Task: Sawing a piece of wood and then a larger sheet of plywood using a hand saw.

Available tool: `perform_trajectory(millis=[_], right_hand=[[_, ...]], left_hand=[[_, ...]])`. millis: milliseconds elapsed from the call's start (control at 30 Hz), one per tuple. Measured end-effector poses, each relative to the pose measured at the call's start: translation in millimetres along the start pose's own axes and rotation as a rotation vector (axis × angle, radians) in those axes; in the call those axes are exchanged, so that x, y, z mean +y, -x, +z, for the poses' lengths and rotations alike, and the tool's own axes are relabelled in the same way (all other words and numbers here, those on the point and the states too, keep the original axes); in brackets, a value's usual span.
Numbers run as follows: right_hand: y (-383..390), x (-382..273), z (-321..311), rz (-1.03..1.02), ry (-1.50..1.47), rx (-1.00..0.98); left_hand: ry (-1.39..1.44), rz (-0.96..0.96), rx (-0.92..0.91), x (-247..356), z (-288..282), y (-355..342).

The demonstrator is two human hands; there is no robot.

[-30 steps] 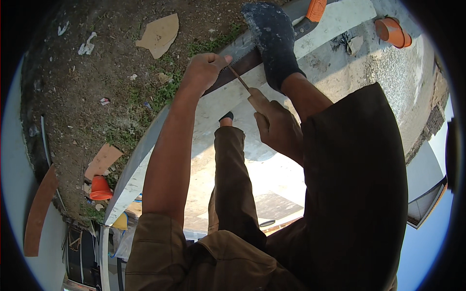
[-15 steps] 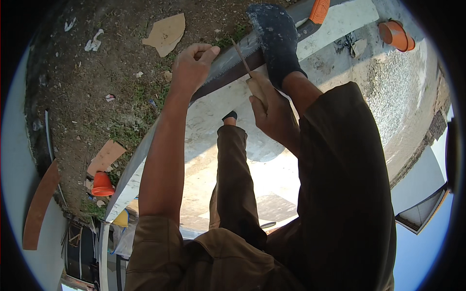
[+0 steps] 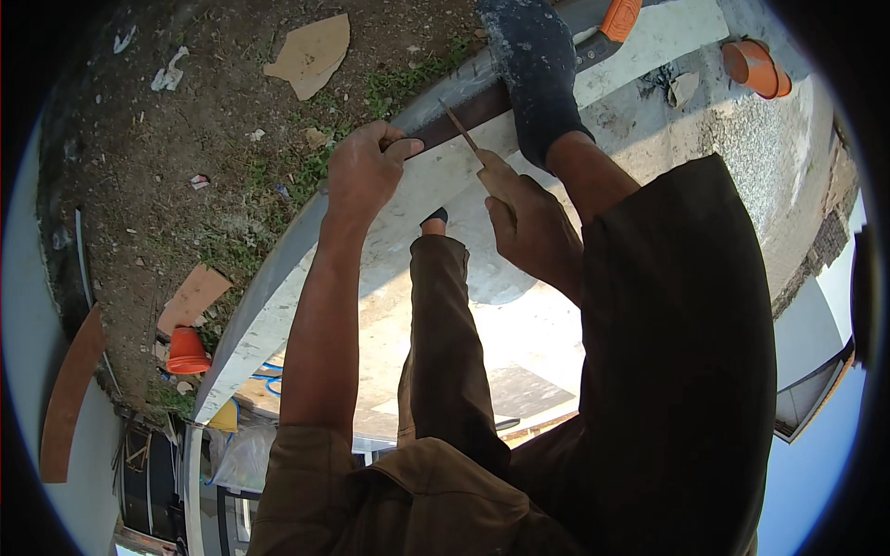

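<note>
A dark brown strip (image 3: 470,113) lies along the top of a low concrete ledge (image 3: 278,264). My left hand (image 3: 363,171) is closed on its left end, thumb against the near side. In my right hand (image 3: 538,227) is a thin-bladed tool with a pale wooden handle (image 3: 498,174). Its narrow, rusty-looking blade (image 3: 459,125) slants up and left across the strip, seen nearly edge-on. Whether the blade touches the strip, I cannot tell. My dark-socked right foot (image 3: 536,69) rests on the strip, right of the blade. My other foot (image 3: 434,221) is on the floor below.
Beyond the ledge is soil with grass, litter and a flat tan piece (image 3: 311,56). Orange pots lie at the left (image 3: 188,350) and far right (image 3: 756,68); an orange block (image 3: 619,18) sits by my raised foot. My raised leg (image 3: 681,352) borders my right arm.
My left hand has come down from above the ledge and taken hold of the strip's end. The tool has shifted slightly toward me. The view has moved a little.
</note>
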State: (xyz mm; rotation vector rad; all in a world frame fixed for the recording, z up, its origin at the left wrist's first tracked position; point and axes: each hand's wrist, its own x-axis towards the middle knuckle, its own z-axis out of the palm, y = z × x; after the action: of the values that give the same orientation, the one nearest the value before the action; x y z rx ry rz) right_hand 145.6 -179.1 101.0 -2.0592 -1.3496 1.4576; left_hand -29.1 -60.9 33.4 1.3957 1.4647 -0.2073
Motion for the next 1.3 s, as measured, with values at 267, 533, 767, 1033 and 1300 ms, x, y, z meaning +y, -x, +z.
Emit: perform_trajectory(millis=[267,533,767,1033,1300], right_hand=[[6,-10,3,0.047,0.137,0.003],[-52,-22,8,0.014,0.394,-0.007],[1,-7,11,0.006,-0.062,0.081],[5,-19,5,0.059,-0.035,-0.011],[5,-26,-4,0.122,-0.075,-0.034]], left_hand=[[-0.079,0.096,0.142,-7,13,5],[-0.146,0.093,0.173,-8,16,8],[-0.113,0.198,0.233,-6,12,4],[0.104,0.074,-0.061,19,2,-41],[0.301,0.018,-0.119,12,6,-57]])
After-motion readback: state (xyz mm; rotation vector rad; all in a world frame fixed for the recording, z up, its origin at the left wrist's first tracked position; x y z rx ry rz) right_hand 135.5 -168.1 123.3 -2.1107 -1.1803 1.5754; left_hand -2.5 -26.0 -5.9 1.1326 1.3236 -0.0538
